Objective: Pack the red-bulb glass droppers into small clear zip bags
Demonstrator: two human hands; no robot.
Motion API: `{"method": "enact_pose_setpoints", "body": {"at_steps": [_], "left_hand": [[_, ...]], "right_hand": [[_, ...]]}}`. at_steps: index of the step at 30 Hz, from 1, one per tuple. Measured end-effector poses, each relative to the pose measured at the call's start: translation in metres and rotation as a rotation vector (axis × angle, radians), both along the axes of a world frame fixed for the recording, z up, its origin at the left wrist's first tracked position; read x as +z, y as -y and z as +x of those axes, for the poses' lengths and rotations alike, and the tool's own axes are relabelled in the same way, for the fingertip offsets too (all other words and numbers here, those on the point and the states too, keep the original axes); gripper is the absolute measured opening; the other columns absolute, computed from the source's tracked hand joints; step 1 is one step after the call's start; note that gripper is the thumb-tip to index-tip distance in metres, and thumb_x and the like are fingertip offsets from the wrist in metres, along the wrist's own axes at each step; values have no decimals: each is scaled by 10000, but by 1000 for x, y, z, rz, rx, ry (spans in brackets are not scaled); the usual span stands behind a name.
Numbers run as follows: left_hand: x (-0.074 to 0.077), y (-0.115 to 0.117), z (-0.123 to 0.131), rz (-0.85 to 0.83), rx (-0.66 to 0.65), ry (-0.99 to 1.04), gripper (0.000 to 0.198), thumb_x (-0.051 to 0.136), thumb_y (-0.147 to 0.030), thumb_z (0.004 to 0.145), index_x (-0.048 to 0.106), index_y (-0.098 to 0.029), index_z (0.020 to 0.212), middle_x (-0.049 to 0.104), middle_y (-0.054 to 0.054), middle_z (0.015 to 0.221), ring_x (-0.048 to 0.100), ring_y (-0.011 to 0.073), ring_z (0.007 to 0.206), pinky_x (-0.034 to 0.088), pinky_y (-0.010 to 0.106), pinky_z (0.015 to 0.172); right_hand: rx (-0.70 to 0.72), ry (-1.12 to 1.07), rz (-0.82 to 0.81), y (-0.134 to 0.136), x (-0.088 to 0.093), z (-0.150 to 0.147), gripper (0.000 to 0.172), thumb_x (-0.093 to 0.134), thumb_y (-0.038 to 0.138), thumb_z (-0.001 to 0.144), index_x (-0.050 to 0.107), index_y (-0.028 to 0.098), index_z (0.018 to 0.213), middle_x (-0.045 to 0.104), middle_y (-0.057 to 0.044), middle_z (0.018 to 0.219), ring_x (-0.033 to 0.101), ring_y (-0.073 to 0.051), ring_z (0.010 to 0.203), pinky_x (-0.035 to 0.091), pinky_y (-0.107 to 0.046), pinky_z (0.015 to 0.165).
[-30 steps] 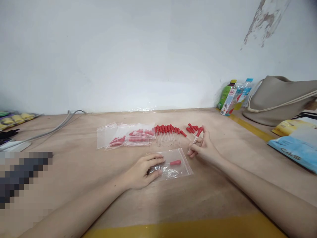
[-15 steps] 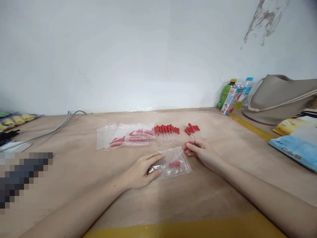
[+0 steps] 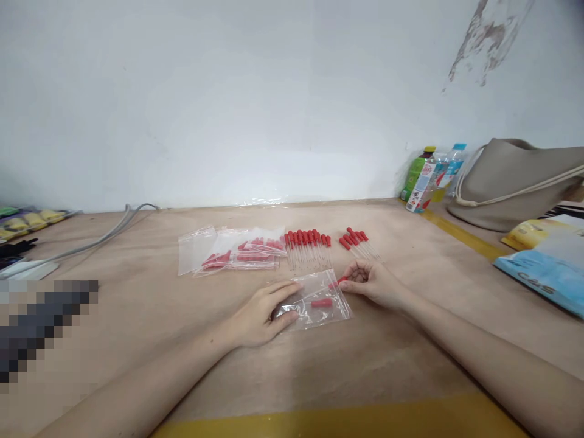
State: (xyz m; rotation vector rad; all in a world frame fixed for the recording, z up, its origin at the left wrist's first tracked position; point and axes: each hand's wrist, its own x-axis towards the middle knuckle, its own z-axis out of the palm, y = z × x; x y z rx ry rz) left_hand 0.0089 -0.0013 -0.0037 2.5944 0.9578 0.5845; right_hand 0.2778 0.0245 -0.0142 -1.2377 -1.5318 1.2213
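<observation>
A clear zip bag (image 3: 314,317) lies flat on the table with one red-bulbed dropper (image 3: 322,302) inside it. My left hand (image 3: 267,313) rests on the left part of the bag, fingers and thumb spread apart. Between the thumb and fingers of my right hand (image 3: 371,283) is the red bulb of another dropper (image 3: 336,283). This dropper's front part is at the right, open-looking end of the bag, its glass tube pointing left. Behind the bag lies a row of loose droppers (image 3: 308,238), and to their right a smaller group of droppers (image 3: 356,238).
Filled zip bags (image 3: 237,255) are stacked left of the loose droppers. A grey cable (image 3: 114,228) runs along the left. Drink bottles (image 3: 429,176), a grey bag (image 3: 515,182) and a blue package (image 3: 542,280) stand or lie on the right. The wall closes off the back.
My right hand has moved slightly left with the dropper, whose red bulb now reaches the bag's right end. My left hand stays in place on the bag.
</observation>
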Motion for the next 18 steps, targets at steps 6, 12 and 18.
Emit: {"method": "enact_pose_setpoints", "body": {"at_steps": [6, 12, 18], "left_hand": [[1, 0, -2, -24, 22, 9, 501, 512, -340, 844, 367, -220, 1308, 487, 76, 1281, 484, 225, 1136, 401, 397, 957], [0, 0, -2, -46, 37, 27, 511, 539, -330, 824, 349, -222, 1286, 502, 85, 1250, 505, 240, 1098, 409, 411, 932], [0, -2, -1, -48, 3, 112, 265, 565, -344, 802, 466, -186, 991, 510, 105, 1211, 513, 241, 1080, 420, 384, 901]], "right_hand": [[56, 101, 80, 7, -8, -12, 294, 731, 389, 566, 589, 150, 663, 565, 24, 564, 457, -78, 502, 352, -211, 468], [201, 172, 119, 10, -10, -21, 285, 594, 418, 709, 651, 140, 732, 633, -25, 645, 495, -99, 535, 359, -221, 487], [-41, 474, 340, -7, 0, 3, 224, 530, 353, 737, 647, 163, 761, 628, -26, 677, 505, -121, 572, 370, -246, 537]]}}
